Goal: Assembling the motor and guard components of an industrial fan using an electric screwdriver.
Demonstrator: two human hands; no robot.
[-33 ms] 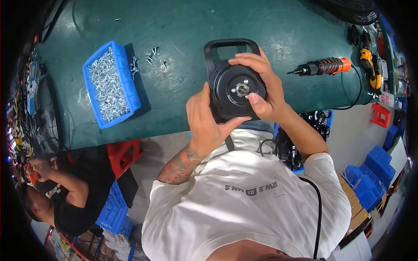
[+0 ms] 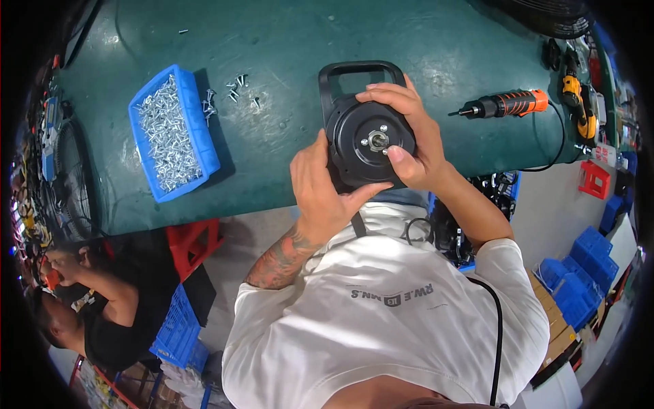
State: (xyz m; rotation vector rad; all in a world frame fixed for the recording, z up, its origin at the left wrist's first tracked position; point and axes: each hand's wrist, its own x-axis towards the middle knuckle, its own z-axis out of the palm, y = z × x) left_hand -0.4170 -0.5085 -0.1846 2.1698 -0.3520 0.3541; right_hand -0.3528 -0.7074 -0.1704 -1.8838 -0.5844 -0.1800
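Observation:
Between my hands, at the near edge of the bench, is a black round motor-like housing with a loop handle pointing away from me. Its disc face carries a metal hub with small screws around it. My left hand wraps the left side, thumb along the near rim. On the other side, my right hand grips the rim, fingers over the far right edge and thumb tip by the hub. Loose screws lie left of the handle. An orange-and-black electric screwdriver rests to the right.
A blue bin full of screws stands on the green bench at left. Yellow power drills lie at far right. Beneath the bench sits a crate of black parts. Another person works at lower left, near a red stool.

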